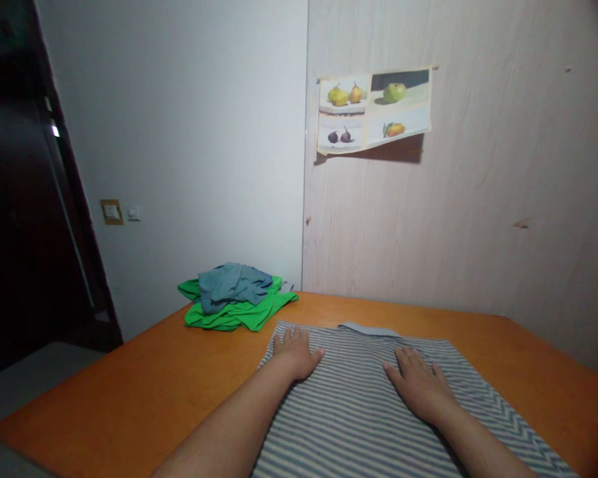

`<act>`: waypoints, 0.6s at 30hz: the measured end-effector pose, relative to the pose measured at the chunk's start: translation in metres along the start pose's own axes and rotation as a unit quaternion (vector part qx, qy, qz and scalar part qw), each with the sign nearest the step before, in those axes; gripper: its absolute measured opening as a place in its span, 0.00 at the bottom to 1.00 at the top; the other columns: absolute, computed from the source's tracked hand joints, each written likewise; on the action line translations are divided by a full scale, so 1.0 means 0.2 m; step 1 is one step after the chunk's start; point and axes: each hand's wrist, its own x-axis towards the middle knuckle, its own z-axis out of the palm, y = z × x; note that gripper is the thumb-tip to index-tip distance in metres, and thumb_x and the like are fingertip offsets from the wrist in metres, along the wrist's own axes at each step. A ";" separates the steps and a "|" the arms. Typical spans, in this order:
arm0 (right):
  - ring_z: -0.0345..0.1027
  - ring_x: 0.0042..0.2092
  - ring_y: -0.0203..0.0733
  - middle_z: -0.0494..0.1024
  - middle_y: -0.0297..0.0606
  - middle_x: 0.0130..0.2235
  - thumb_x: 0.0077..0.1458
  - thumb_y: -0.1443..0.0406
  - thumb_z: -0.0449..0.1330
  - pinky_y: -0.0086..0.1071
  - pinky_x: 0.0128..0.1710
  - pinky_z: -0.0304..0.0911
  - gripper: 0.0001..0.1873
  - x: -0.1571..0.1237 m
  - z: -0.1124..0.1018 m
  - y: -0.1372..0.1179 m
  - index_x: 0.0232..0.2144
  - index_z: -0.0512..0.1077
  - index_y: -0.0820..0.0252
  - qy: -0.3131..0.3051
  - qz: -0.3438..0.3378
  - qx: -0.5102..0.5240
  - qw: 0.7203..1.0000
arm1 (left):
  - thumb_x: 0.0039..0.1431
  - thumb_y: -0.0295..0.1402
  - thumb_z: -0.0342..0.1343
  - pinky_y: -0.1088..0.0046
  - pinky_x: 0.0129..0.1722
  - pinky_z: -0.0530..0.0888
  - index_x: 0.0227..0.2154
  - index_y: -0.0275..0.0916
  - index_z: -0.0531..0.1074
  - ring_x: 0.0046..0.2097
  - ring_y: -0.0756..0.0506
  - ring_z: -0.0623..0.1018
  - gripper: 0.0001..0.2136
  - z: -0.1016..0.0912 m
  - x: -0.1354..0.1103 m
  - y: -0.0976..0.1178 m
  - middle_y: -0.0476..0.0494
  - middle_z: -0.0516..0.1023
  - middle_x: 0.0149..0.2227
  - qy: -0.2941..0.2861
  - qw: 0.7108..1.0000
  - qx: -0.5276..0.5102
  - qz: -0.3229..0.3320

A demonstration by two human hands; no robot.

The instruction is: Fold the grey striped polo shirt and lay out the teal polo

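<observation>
A: Where is the striped garment (349, 405) lying?

B: It is lying spread on the orange bench (169, 385), running from the near edge of the view toward the wall (189, 133). Its grey collar (371, 330) is sitting at the far end, and the stripes are zigzagging along the right side.

A: What is the left hand (296, 355) doing?

B: It is resting palm down on the cloth near the far left corner. Its fingers (298, 333) are stretching forward, thumb pointing out to the right, and they are gripping nothing.

A: And the right hand (422, 385)?

B: That one is also lying flat on the garment, right of the collar's middle and nearer the person. Its fingers are extending, a little apart, and are not closing on any fabric.

A: Anything else on the bench?

B: A blue-grey cloth (234, 285) is lying crumpled on a bright green one (239, 317), beyond the left hand, near the wall.
</observation>
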 end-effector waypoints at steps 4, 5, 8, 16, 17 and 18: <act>0.41 0.72 0.53 0.52 0.46 0.71 0.65 0.48 0.38 0.58 0.68 0.38 0.39 0.00 0.00 0.00 0.68 0.54 0.66 0.002 0.002 0.003 1.000 | 0.62 0.51 0.46 0.41 0.67 0.45 0.64 0.32 0.62 0.71 0.29 0.51 0.34 -0.02 0.04 0.12 0.26 0.53 0.70 0.022 0.999 0.003 0.045; 0.41 0.72 0.53 0.51 0.46 0.71 0.65 0.48 0.38 0.57 0.68 0.37 0.38 0.00 0.00 0.00 0.68 0.55 0.66 0.002 0.002 0.003 1.000 | 0.63 0.49 0.46 0.43 0.67 0.46 0.64 0.32 0.62 0.71 0.30 0.51 0.32 -0.01 0.05 0.16 0.27 0.54 0.70 0.027 0.998 0.001 0.064; 0.41 0.72 0.53 0.51 0.46 0.71 0.65 0.48 0.38 0.57 0.68 0.37 0.39 -0.01 -0.01 -0.01 0.68 0.55 0.66 -0.004 0.002 0.004 1.000 | 0.66 0.46 0.42 0.51 0.69 0.48 0.64 0.37 0.62 0.71 0.36 0.52 0.28 0.02 0.05 0.25 0.34 0.55 0.70 0.035 0.991 -0.013 0.126; 0.39 0.72 0.53 0.49 0.46 0.72 0.65 0.47 0.38 0.56 0.68 0.37 0.40 -0.02 -0.04 -0.02 0.69 0.52 0.66 -0.019 0.006 0.011 1.000 | 0.66 0.55 0.37 0.44 0.68 0.45 0.67 0.39 0.58 0.72 0.35 0.49 0.34 0.12 0.02 0.26 0.36 0.52 0.71 -0.008 0.988 -0.044 0.147; 0.39 0.72 0.53 0.49 0.46 0.72 0.65 0.47 0.39 0.56 0.68 0.37 0.40 -0.02 -0.05 -0.02 0.69 0.52 0.66 -0.020 0.007 0.013 1.000 | 0.65 0.56 0.37 0.44 0.68 0.44 0.67 0.39 0.58 0.72 0.35 0.48 0.35 0.12 0.03 0.25 0.36 0.52 0.71 -0.010 0.988 -0.045 0.144; 0.39 0.72 0.53 0.49 0.46 0.72 0.65 0.47 0.39 0.56 0.68 0.36 0.40 -0.02 -0.05 -0.02 0.69 0.52 0.66 -0.020 0.007 0.015 1.000 | 0.65 0.56 0.38 0.44 0.68 0.44 0.67 0.40 0.58 0.72 0.36 0.48 0.35 0.12 0.03 0.25 0.36 0.51 0.72 -0.010 0.989 -0.045 0.142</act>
